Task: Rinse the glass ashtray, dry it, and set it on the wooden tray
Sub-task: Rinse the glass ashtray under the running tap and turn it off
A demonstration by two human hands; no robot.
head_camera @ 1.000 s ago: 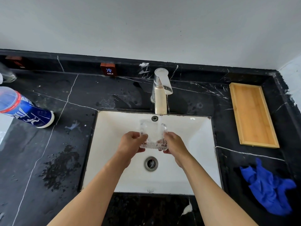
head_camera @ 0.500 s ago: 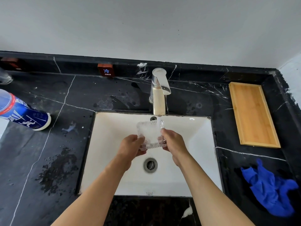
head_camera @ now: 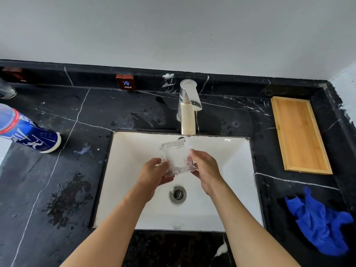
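Both hands hold a clear square glass ashtray (head_camera: pixel 175 157) over the white sink (head_camera: pixel 231 189), tilted up on edge under the faucet (head_camera: pixel 187 110). A stream of water runs from the spout onto the ashtray's right side. My left hand (head_camera: pixel 154 173) grips its lower left corner, and my right hand (head_camera: pixel 205 170) grips its right edge. The empty wooden tray (head_camera: pixel 299 134) lies on the black counter at the right. A crumpled blue cloth (head_camera: pixel 319 222) lies in front of the tray, near the counter's front right.
A blue and white canister (head_camera: pixel 27 132) lies on its side on the left counter. Dark wet specks (head_camera: pixel 67 201) spread left of the sink. A small COLD label (head_camera: pixel 125 82) stands on the back ledge. The drain (head_camera: pixel 177 194) sits below my hands.
The ashtray has tipped from lying nearly flat to standing up on edge and has risen under the spout. Water now runs onto it. Both hands have shifted slightly upward.
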